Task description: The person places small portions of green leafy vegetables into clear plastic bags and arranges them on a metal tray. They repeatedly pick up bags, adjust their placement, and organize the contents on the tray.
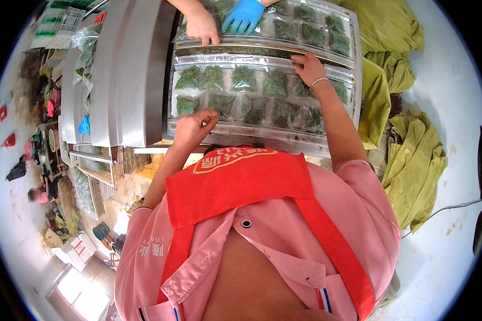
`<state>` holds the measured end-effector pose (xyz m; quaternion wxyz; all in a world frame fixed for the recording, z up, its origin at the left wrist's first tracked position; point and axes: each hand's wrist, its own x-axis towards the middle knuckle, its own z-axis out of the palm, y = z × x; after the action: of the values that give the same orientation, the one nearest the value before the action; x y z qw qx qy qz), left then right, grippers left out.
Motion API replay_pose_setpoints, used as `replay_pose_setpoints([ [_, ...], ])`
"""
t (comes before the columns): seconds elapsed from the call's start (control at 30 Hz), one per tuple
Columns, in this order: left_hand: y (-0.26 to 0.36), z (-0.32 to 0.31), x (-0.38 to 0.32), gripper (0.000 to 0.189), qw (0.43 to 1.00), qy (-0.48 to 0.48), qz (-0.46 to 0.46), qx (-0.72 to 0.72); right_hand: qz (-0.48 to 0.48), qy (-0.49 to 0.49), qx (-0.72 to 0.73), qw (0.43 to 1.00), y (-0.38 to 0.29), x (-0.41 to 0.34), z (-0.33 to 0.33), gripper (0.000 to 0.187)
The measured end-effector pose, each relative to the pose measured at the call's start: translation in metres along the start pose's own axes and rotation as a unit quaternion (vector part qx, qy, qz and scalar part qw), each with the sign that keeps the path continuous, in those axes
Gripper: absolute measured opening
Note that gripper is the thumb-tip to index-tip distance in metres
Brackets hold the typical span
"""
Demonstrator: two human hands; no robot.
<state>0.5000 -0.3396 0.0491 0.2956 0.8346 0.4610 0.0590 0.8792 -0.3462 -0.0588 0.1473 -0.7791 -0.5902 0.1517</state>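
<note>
Before me is a metal machine bed (345, 151) bearing two rows of clear plastic bags filled with a dark green, leafy or granular food. My left hand (195, 125) is at the near left corner of the bags, thumb and fingers pinched together; whether something thin is between them I cannot tell. My right hand (310, 69) rests its fingertips at the metal bar (241, 60) between the rows, above the bags (275, 83) of the nearer row. Green bits lie along the gap between the bars.
Opposite, a co-worker's bare hand (203, 25) and blue-gloved hand (245, 17) reach over the farther row. A large metal cover (134, 72) stands at left, with a bag (86, 52) beyond it. Yellow-green sheeting (415, 168) lies at right. Plastic crates (98, 192) stand at lower left.
</note>
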Motion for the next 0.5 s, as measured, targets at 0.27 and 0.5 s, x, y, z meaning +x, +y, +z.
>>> replay_pose_setpoints([
  [0.27, -0.002, 0.006, -0.022, 0.022, 0.999, 0.023, -0.025, -0.014, 0.064, 0.035, 0.070, 0.995, -0.023, -0.004, 0.006, 0.025],
  [0.5, -0.007, 0.000, -0.039, 0.020, 0.999, 0.027, 0.000, -0.039, 0.092, 0.092, 0.126, 0.983, -0.021, -0.004, 0.016, 0.019],
])
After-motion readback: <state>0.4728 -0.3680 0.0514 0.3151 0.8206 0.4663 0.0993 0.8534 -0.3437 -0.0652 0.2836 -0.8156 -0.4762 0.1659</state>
